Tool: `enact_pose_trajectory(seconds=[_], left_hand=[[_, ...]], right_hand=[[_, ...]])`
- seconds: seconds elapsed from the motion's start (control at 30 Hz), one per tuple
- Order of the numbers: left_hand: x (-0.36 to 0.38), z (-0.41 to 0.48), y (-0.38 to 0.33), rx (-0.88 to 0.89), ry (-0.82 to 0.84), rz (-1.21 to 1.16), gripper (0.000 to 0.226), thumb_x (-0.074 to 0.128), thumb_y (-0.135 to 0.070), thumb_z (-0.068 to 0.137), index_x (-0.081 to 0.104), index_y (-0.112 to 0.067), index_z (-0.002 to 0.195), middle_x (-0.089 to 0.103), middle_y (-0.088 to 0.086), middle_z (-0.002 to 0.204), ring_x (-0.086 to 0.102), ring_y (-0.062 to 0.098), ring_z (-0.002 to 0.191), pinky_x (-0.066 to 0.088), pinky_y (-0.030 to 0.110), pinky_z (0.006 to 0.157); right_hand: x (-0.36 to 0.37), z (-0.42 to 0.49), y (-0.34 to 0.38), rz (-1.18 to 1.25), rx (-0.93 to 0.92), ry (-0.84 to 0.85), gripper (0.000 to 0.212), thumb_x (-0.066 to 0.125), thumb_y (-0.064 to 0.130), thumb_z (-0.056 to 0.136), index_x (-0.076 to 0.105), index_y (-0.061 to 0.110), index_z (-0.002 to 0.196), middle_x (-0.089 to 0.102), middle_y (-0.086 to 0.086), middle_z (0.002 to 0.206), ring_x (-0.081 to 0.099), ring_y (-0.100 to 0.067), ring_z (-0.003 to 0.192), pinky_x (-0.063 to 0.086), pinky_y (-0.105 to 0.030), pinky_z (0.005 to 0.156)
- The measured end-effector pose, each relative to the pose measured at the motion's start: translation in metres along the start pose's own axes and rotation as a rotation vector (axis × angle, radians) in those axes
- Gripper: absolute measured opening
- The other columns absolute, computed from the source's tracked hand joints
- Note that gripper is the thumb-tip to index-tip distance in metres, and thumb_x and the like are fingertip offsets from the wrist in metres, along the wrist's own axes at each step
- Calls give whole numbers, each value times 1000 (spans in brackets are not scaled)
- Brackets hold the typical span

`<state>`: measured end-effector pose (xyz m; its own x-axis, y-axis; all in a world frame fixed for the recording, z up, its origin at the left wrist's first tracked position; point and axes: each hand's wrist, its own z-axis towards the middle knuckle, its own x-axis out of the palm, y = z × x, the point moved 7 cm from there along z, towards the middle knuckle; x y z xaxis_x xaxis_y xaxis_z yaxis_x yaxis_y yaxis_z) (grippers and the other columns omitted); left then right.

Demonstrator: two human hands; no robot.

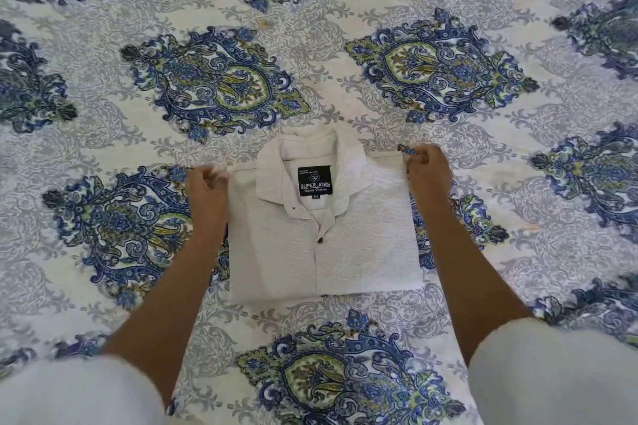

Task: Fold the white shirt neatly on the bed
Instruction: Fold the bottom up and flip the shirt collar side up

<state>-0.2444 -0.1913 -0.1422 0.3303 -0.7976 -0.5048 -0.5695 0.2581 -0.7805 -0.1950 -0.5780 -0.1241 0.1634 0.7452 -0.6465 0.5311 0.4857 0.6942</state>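
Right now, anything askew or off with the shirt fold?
Nothing serious. The white shirt is a tidy rectangle, collar up, left hand and right hand pinching its shoulder corners. One oddity: a small yellowish spot on the bedsheet beyond the shirt, possibly a stain.

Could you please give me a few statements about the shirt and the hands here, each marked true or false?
1. The white textured collared shirt lies folded into a rectangle on the blue-and-green paisley bedsheet. True.
2. The left hand rests flat on the bedsheet, away from the shirt. False: it pinches the shirt's shoulder corner.
3. The right hand pinches the shirt's other shoulder corner. True.
4. The shirt lies face down, hiding its label. False: its front faces up, and the dark rectangular neck label shows.
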Motion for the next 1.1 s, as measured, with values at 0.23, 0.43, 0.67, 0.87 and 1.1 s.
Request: enact_pose_trajectory(seconds=[0.23,0.43,0.67,0.87,1.1], left_hand=[[9,-65,45,-382,308,-211,34,64,-20,87,52,-12,117,63,8,109,62,27,93,51,47,84],[1,-78,1,-268,383,-327,24,59,-2,86,57,-12,107,66,5,96,63,25,85,53,39,78],[-10,-149,-71,-139,531,-265,24,60,-4,86,62,-16,106,69,7,102,65,28,89,54,42,79],[46,-265,-143,45,788,-125,21,62,-5,85,64,-13,104,70,6,98,66,28,87,54,36,71],[144,-468,-187,230,1107,33,16,64,-5,83,67,-12,97,69,14,95,66,33,87,53,38,73]], right_hand=[[25,-59,-52,148,333,449,43,67,34,83,57,6,115,62,-8,103,57,-23,91,45,-28,67],[11,-78,-46,333,382,438,42,75,17,76,62,7,115,66,-12,107,62,-28,92,55,-31,72],[-93,-165,-54,599,448,207,33,73,10,76,64,6,107,67,-15,106,64,-31,94,53,-43,87],[-229,-248,-121,749,564,-67,28,73,9,76,65,7,103,66,-14,102,63,-30,90,53,-43,85],[-398,-375,-236,941,586,-372,14,69,5,78,67,7,91,65,-19,98,62,-33,85,50,-53,85]])
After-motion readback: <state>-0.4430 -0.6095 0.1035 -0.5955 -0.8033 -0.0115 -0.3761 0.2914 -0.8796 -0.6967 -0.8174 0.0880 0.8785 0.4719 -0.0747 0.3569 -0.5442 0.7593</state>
